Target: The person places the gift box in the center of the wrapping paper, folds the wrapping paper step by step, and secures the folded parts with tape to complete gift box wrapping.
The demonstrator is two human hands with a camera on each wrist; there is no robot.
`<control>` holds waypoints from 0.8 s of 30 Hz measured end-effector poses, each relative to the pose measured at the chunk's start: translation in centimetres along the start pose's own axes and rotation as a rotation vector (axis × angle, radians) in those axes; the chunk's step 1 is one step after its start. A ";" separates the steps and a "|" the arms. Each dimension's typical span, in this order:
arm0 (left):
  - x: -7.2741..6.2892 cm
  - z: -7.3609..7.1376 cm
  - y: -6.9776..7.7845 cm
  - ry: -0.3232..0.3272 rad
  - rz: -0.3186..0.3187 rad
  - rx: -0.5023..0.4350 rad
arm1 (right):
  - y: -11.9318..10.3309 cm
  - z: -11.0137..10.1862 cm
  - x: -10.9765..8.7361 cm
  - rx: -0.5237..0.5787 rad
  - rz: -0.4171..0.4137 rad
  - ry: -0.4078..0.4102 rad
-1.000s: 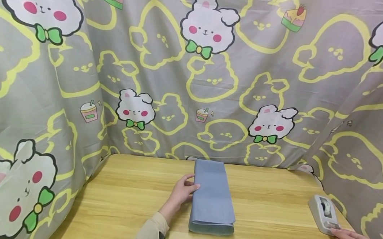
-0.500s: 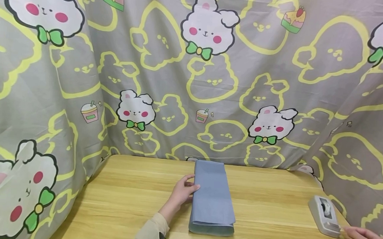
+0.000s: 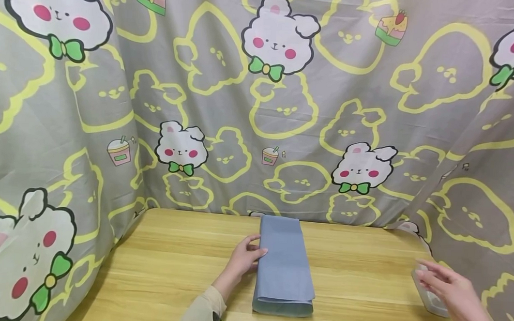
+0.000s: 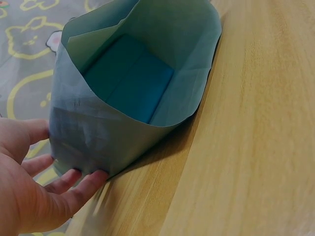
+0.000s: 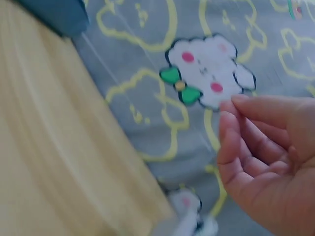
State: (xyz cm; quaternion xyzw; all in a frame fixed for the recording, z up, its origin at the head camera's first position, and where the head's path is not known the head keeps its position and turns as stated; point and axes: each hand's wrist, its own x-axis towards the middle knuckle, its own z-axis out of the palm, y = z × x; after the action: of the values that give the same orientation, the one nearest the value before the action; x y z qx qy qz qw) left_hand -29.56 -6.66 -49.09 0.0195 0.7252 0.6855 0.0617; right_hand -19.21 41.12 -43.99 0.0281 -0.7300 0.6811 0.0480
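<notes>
A sheet of blue-grey wrapping paper (image 3: 284, 259) is folded into a long tube on the table. Inside its open end, in the left wrist view, lies a teal-blue box (image 4: 130, 81). My left hand (image 3: 243, 256) holds the paper's left side, thumb over the top edge and fingers against the side. At the right, my right hand (image 3: 455, 292) is raised above a grey tape dispenser (image 3: 436, 306) and hides most of it. Its thumb and index finger pinch together in the right wrist view, on what looks like a piece of clear tape that hardly shows.
The wooden table (image 3: 183, 244) bears the paper tube near its middle and the dispenser near its right edge. A grey curtain (image 3: 225, 105) with rabbit prints hangs around the back and both sides.
My right hand has pulled away rightward from the dispenser's front end, then come up and left over it. The left hand and the wrapping paper have stayed in place.
</notes>
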 end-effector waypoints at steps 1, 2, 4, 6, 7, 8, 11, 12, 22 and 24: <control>0.0 0.0 0.0 0.001 0.001 0.002 | -0.3 0.6 0.4 -0.038 -0.016 -0.048; 0.0 0.0 0.0 0.001 0.000 0.001 | -0.7 1.3 0.8 -0.088 -0.038 -0.094; 0.0 0.0 0.1 0.002 -0.002 0.001 | -1.4 2.8 1.6 -0.189 -0.062 -0.161; -0.1 0.0 0.1 0.003 -0.004 0.001 | -1.8 4.2 2.5 -0.231 -0.083 -0.226; 0.0 0.0 0.1 0.003 -0.004 0.000 | -2.0 4.9 3.0 -0.246 -0.091 -0.251; 0.0 0.1 0.1 0.003 -0.005 -0.001 | -2.1 5.6 3.5 -0.237 -0.094 -0.275; 0.0 0.1 0.1 0.002 -0.004 -0.005 | -1.9 7.8 5.0 -0.173 -0.095 -0.333; 0.0 0.1 0.1 0.002 -0.006 -0.007 | -1.9 8.6 5.5 -0.161 -0.090 -0.345; 0.0 0.1 0.1 -0.002 -0.014 -0.013 | -0.3 15.2 9.2 -0.113 -0.081 -0.442; -0.1 0.0 0.1 -0.002 -0.015 -0.010 | 0.1 16.2 9.9 -0.118 -0.084 -0.450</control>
State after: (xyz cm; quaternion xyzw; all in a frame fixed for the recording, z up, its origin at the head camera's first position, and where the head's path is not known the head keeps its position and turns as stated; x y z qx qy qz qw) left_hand -29.51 -6.62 -48.94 0.0143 0.7219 0.6886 0.0678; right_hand -29.53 25.24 -44.13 0.2065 -0.7591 0.6113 -0.0859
